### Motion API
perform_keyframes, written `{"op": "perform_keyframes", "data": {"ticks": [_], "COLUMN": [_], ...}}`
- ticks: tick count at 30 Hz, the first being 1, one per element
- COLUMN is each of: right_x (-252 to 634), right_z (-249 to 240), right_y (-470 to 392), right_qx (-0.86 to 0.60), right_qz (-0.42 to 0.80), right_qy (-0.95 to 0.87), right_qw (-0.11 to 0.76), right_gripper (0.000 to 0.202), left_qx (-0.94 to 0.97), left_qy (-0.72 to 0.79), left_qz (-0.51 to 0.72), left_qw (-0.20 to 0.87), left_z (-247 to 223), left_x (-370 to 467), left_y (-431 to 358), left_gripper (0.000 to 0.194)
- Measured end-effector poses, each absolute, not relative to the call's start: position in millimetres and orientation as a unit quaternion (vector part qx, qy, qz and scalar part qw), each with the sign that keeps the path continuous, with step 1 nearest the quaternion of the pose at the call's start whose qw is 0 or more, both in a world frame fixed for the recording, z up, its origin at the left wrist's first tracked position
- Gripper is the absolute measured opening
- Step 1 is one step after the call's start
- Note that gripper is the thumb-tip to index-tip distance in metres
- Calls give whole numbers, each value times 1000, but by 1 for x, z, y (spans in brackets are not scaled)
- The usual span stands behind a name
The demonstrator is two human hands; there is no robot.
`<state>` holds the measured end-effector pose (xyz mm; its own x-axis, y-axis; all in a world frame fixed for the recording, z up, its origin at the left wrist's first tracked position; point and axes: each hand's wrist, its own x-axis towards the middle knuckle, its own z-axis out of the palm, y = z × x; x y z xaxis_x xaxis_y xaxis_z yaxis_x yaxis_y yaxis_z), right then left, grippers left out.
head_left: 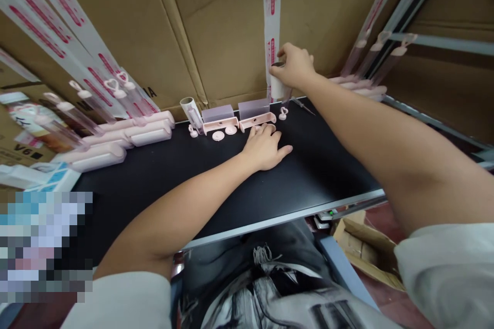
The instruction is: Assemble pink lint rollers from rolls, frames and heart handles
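My right hand (297, 68) pinches the dark top end of an upright white roll (277, 87) at the table's back edge. My left hand (263, 149) lies on the black table with fingers apart, its fingertips at a pink disc that they partly cover. Just behind it stands a pink tray-shaped part (258, 120) with a purple translucent piece (253, 109) at its back. A matching pink part (221, 124) sits to the left, two pink discs (218, 135) before it. Another white roll (188, 108) stands hollow end up beside a heart-topped pink piece (193, 132).
Several pink roller-like items (150, 132) with clear handles stand at the left, more (358, 82) at the right. A thin pointed tool (304, 106) lies near the back edge. Cardboard boxes (227, 20) wall the back. A bottle (34, 118) stands far left.
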<state>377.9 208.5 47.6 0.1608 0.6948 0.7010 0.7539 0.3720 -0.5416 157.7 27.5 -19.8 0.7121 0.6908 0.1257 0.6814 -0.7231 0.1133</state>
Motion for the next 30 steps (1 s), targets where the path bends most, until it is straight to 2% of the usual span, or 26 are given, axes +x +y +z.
{"op": "perform_keyframes", "data": {"ticks": [6,11,23,30], "right_x": [365,358,363,360], "right_z": [41,41,42,43], "right_y": [202,190,185,181], "right_qx": [-685,-713,-702,-702], "right_qz": [-35,-32,-26,-23], "right_qy": [-634,-647,-663,-665], "right_qw": [356,269,260,254], "right_gripper": [37,34,41,47], "left_qx": [924,921,907,885], "left_qy": [369,375,408,432], "left_qz": [94,91,100,160], "left_qw": [36,43,43,-62], "left_z": [-22,-22,-19,-17], "left_x": [160,160,159,160], "left_y": [26,28,26,15], "left_gripper": [66,69,70,75]}}
